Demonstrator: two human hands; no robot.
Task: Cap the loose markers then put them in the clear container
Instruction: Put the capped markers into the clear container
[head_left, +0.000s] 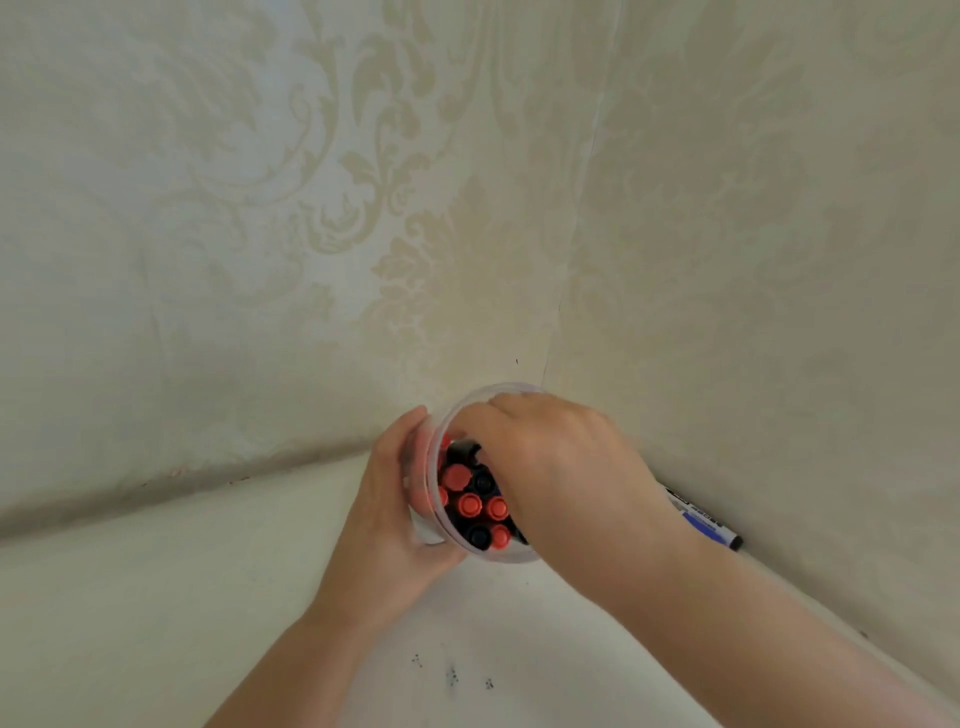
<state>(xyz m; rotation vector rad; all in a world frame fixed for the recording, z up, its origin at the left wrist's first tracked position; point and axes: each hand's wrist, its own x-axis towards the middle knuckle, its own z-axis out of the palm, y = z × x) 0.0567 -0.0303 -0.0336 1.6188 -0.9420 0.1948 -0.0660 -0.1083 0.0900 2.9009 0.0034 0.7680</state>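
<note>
Right hand (550, 457) fingers hidden inside container (470, 402), grip unclear. Left hand (400, 499) wrapped around it. Red and dark capped markers (470, 505) upright inside; one marker (704, 522) along tabletop (156, 597) right edge.

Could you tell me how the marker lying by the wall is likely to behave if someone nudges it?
The marker looks round-barrelled and rigid, so it would probably roll rather than bend. It lies along the wall on the white table, so rolling that way seems blocked. It is probably light.

Clear container (457, 410) on worktop (156, 597) in wall corner, markers (470, 505) upright inside; left hand (395, 499) at its left side, right hand (550, 447) over its mouth; loose marker (701, 519) lying to the right along wall.
</note>
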